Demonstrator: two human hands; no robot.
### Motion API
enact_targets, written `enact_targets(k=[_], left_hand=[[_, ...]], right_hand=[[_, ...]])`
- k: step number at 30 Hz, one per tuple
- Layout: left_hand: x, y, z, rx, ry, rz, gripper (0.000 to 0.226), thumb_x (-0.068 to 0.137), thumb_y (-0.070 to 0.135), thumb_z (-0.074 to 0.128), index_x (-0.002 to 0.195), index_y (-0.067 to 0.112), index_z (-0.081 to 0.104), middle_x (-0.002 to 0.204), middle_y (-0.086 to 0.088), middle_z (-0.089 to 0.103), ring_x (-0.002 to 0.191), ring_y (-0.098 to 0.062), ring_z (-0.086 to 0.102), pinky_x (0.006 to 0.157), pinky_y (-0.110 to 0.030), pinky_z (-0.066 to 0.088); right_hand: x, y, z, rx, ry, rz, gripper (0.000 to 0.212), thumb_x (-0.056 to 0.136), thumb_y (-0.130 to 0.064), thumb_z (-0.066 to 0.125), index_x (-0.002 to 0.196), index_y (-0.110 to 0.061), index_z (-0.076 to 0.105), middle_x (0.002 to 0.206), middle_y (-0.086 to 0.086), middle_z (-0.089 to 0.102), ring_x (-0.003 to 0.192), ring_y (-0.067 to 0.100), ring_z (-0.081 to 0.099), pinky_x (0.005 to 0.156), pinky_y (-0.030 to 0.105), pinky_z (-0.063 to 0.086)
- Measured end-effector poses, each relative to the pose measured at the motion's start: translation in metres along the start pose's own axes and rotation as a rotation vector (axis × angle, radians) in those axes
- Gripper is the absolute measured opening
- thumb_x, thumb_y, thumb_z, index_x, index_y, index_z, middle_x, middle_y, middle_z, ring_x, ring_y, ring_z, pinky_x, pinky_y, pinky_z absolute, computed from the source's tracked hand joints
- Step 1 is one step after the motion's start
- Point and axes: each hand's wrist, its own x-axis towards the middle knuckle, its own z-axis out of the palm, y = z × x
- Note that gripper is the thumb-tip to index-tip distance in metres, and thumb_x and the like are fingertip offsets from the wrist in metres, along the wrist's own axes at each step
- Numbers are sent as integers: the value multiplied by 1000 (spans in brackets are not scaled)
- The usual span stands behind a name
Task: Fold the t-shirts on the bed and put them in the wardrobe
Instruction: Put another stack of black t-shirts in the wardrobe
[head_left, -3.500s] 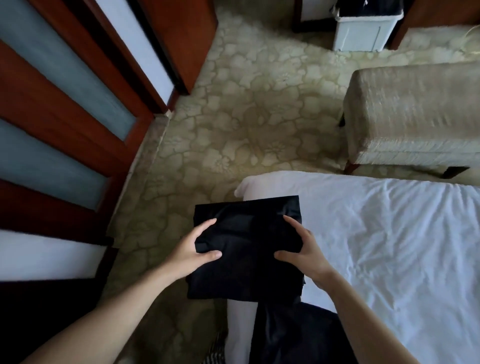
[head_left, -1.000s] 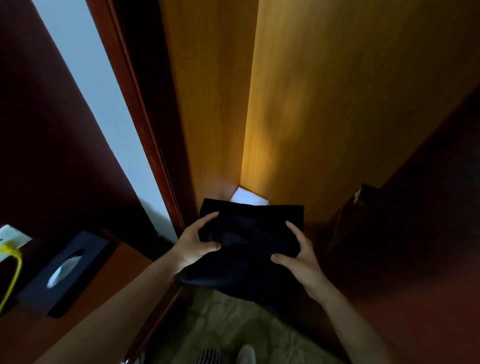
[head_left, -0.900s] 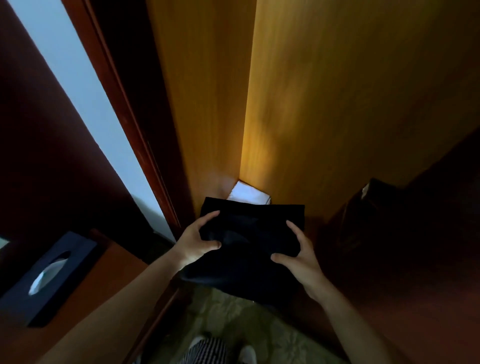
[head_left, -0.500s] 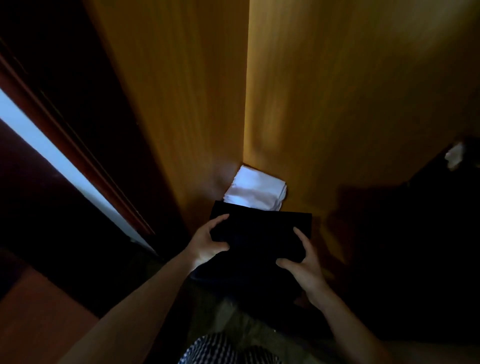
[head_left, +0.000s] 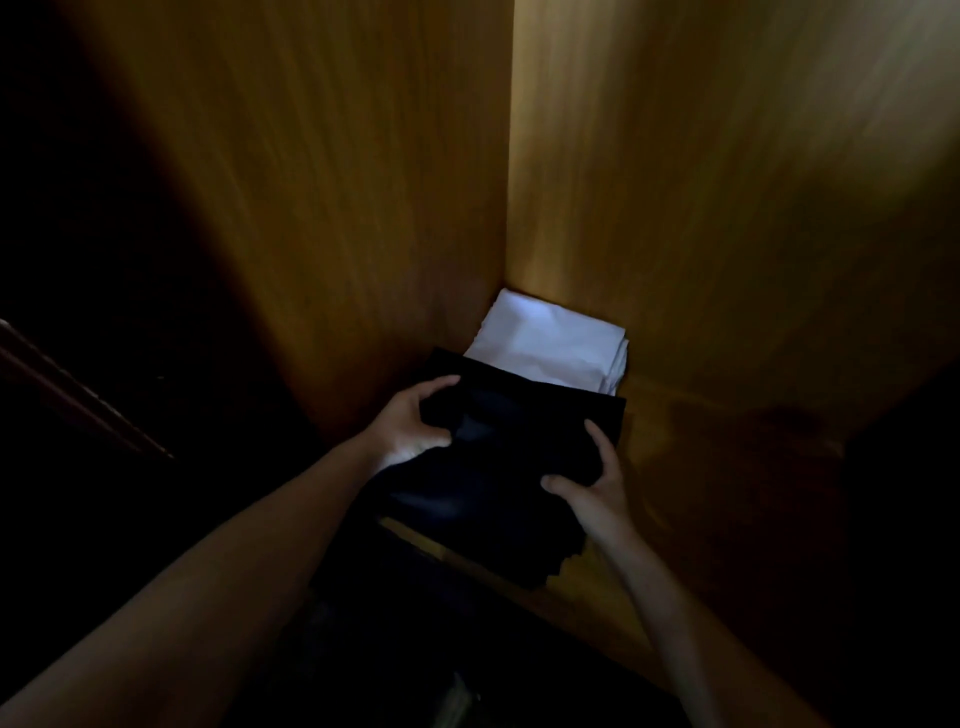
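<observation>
black t-shirt (head_left: 498, 467) now further in over the wardrobe shelf (head_left: 701, 441) | far edge overlaps white folded stack (head_left: 545, 343) | we grip its sides with left hand (head_left: 410, 426) and right hand (head_left: 597, 493), apart

Cloth on wood.
Black shirt (head_left: 519, 447) of matt cloth, white shirt (head_left: 545, 340) of smooth cloth; wardrobe (head_left: 727, 208) of faintly glossy wood.

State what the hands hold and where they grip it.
A folded black t-shirt: the left hand grips its left edge, the right hand its right edge.
</observation>
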Motion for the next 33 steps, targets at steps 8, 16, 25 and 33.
enact_targets(k=[8, 16, 25, 33], left_hand=[[41, -37, 1, 156, -45, -12, 78, 76, -18, 66, 141, 19, 46, 127, -7, 58, 113, -19, 59, 86, -20, 51], [30, -56, 13, 756, 149, 74, 81, 89, 6, 62, 154, 32, 21, 161, -5, 8, 139, -28, 34, 103, -34, 42], [12, -97, 53, 1013, 213, 258, 67, 96, 56, 16, 148, 21, 42, 156, -7, 33, 147, -25, 23, 118, -39, 25], [23, -128, 48, 1030, 91, 130, 103, 70, 78, -27, 156, 28, 2, 163, 1, -8, 150, -13, -8, 117, -25, -5]], right_hand=[[32, 40, 18, -54, 41, 17, 87, 70, -1, 82, 135, -44, 44, 142, 4, 42, 126, 22, 47, 102, 43, 47], [31, 47, 17, -263, -85, 82, 91, 63, -53, 82, 134, -66, 28, 154, 2, 21, 143, 29, 26, 112, 49, 36], [15, 48, 26, -1038, -72, -303, 95, 72, -82, 24, 154, -39, 2, 160, -5, -22, 142, 11, -31, 112, 35, -25], [27, 68, 21, -1126, -193, -169, 91, 81, -79, 37, 152, -42, -7, 154, -12, -34, 140, 10, -37, 117, 45, -18]])
